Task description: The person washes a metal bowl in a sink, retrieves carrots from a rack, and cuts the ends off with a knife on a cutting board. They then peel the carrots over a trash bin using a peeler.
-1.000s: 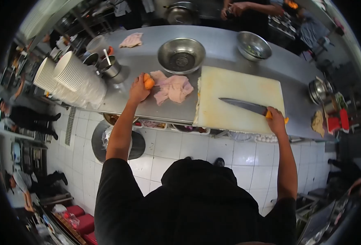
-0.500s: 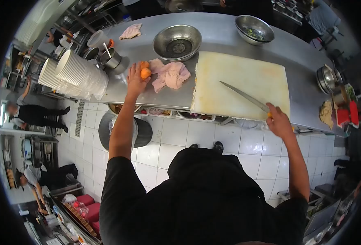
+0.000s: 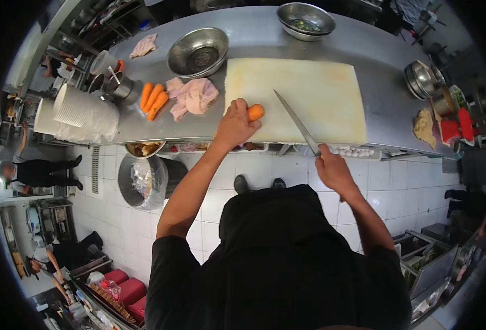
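Hands grip carrot point(image 3: 255, 112) and knife point(image 3: 296, 121) over board point(image 3: 331, 88).

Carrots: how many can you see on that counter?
4. One carrot is in the left hand on the cutting board; three loose carrots lie beside the pink cloth. Others may be hidden.

Black short-sleeved top; bare forearms

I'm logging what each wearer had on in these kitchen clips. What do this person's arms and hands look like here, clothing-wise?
Both arms come out of a black short-sleeved top; the sleeves end around the upper arm, leaving the forearms bare. The left hand and the right hand are bare too: no gloves. No watch, ring or wristband shows, though the picture is too small to rule out something thin.
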The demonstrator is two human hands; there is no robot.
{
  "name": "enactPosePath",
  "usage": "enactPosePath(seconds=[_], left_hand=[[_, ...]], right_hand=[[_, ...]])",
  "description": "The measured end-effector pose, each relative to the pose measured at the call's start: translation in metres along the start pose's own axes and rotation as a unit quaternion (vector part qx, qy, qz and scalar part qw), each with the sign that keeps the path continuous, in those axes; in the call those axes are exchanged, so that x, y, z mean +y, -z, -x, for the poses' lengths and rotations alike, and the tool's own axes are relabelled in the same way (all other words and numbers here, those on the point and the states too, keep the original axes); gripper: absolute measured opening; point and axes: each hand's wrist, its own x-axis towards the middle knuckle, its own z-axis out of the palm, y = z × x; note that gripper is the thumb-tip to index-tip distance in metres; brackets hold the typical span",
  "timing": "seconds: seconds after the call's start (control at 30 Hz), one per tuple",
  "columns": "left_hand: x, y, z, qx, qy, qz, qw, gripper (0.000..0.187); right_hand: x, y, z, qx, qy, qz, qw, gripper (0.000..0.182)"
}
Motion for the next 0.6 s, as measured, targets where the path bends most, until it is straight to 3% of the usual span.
enactPosePath(seconds=[0.17, 0.33, 0.6], left_hand=[[0.021, -0.03, -0.004, 0.015, -0.078, -0.134, 0.988, 0.046], [0.011, -0.035, 0.008, 0.072, -0.11, -0.076, 0.988, 0.042], [0.009, -0.033, 0.004, 0.065, -0.104, -0.016, 0.992, 0.036]], right_hand=[[-0.029, 0.024, 0.022, -0.021, -0.041, -0.012, 0.999, 0.022], [-0.045, 0.034, 0.04, -0.047, -0.049, -0.025, 0.997, 0.019], [-0.051, 0.031, 0.037, -0.085, -0.087, -0.043, 0.992, 0.018]])
